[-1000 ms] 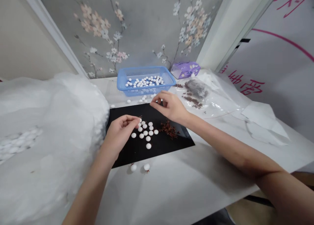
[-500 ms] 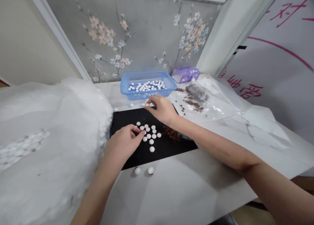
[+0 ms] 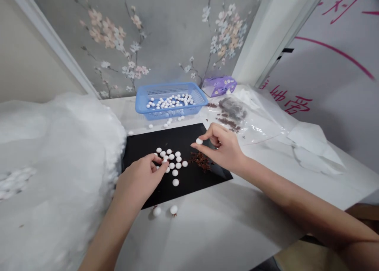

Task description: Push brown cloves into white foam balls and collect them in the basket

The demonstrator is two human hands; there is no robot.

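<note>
My right hand (image 3: 223, 146) pinches a small white ball (image 3: 199, 141) between thumb and fingertips, above the right part of the black mat (image 3: 142, 142). Below it lies a heap of small reddish-brown pieces (image 3: 201, 161). At the mat's left half, my left hand (image 3: 143, 174) has thumb and fingers closed on another white ball (image 3: 165, 161), beside a cluster of several white balls (image 3: 172, 166). Nearer me, off the mat, a white ball with brown prongs under it (image 3: 173, 210) stands next to a similar one (image 3: 156, 211).
A blue basket (image 3: 142, 110) of white balls stands behind the mat, with loose balls (image 3: 151, 126) before it. To its right are a purple packet (image 3: 219, 86) and a clear plastic bag (image 3: 260, 123) with brown pieces. A large white bag (image 3: 68, 144) of balls fills the left.
My right hand has drawn back from the loose balls by the basket, toward the right and nearer, with a white ball in its fingertips. My left hand stays at the cluster. The view has shifted slightly.
</note>
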